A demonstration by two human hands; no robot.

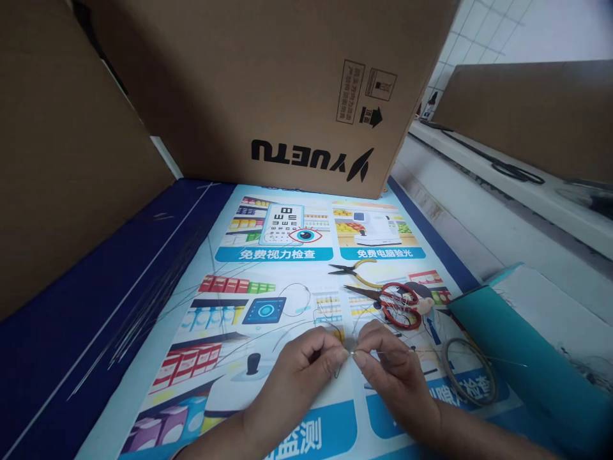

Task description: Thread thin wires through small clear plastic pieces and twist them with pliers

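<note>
Both hands meet over the printed sheet, fingertips almost touching. My left hand (304, 370) is pinched on a thin wire (329, 310) that loops up and away from the fingers. My right hand (395, 370) pinches the same spot from the other side, and a fine straight wire (502, 360) runs out to the right past it. Whether both hold one wire or two, I cannot tell. Just beyond the hands lie red-handled scissors (400, 306) and yellow-handled pliers (357, 271). A coil of wire (447, 377) rests right of my right hand.
Many long thin wires (138, 306) lie on the dark blue strip at the left. Large cardboard boxes (215, 96) stand behind and at the left. A teal box (536, 377) with wire scraps is at the right, beside a white ledge (488, 156) holding dark cords.
</note>
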